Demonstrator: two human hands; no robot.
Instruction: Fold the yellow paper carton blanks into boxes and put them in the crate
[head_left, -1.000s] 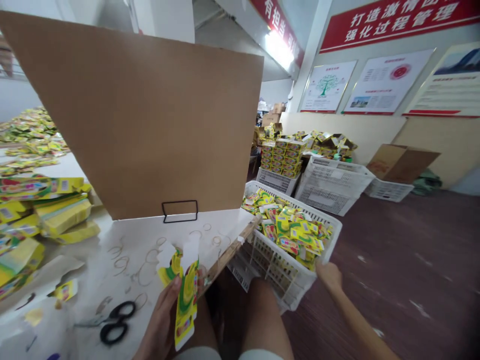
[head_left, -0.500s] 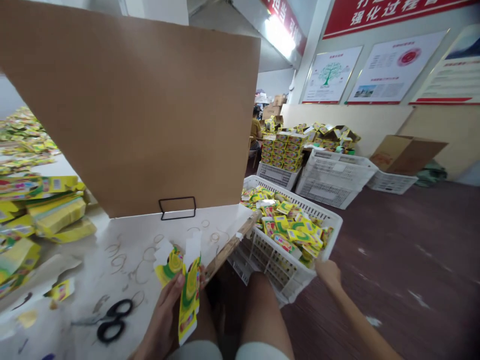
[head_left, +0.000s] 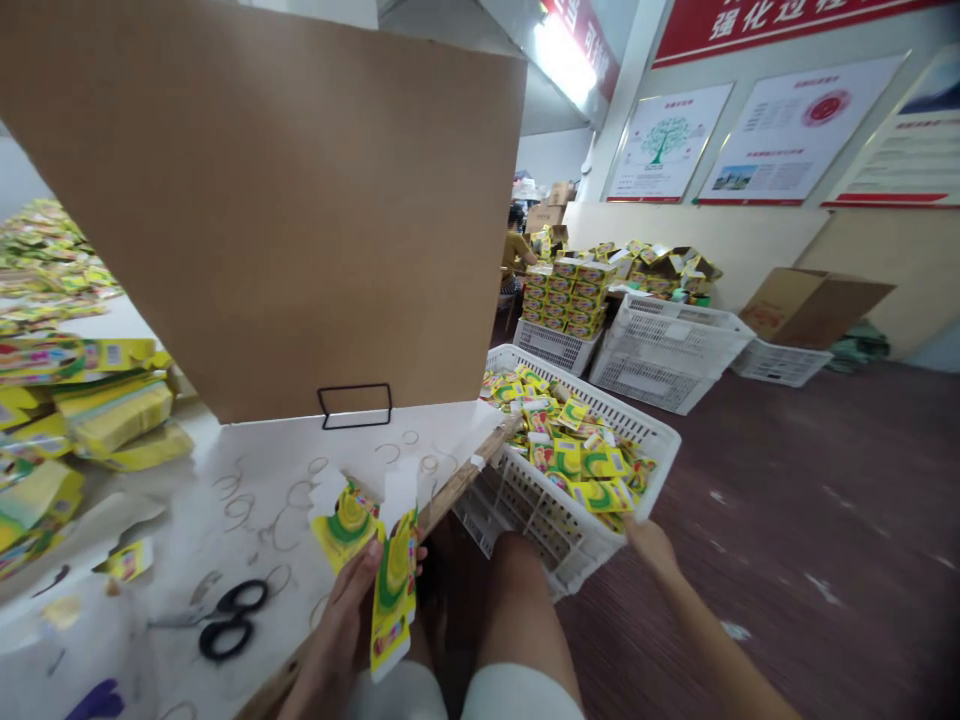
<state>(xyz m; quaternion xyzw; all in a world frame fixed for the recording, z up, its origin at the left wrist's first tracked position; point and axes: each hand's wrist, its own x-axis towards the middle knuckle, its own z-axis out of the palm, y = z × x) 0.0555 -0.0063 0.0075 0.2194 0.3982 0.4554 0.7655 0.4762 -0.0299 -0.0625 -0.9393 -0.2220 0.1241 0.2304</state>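
At the bench's [head_left: 259, 450] edge, a worker's left hand [head_left: 351, 590] grips flattened yellow cartons [head_left: 394, 575], while the right hand [head_left: 651, 550] holds a filled white crate's [head_left: 589, 560] corner, seemingly to steady it.

White-topped table with wooden edge [head_left: 442, 425] | upright: large brown cardboard panel [head_left: 300, 220], black wire bracket [head_left: 356, 426] at its foot | scattered: thin tan loops [head_left: 428, 464] | near side: black-handled metal scissors [head_left: 214, 613] | left: heaped yellow-green printed cardboard cartons [head_left: 112, 412]

A: Any txt?
B: Red banner [head_left: 825, 25], 2 o'clock: 强化过程, rest cut off. Second banner [head_left: 597, 52], 1 o'clock: just 可 legible.
A: Posters [head_left: 806, 130], 2 o'clock?
B: Txt too small. Ditto held carton [head_left: 391, 590], 7 o'clock.
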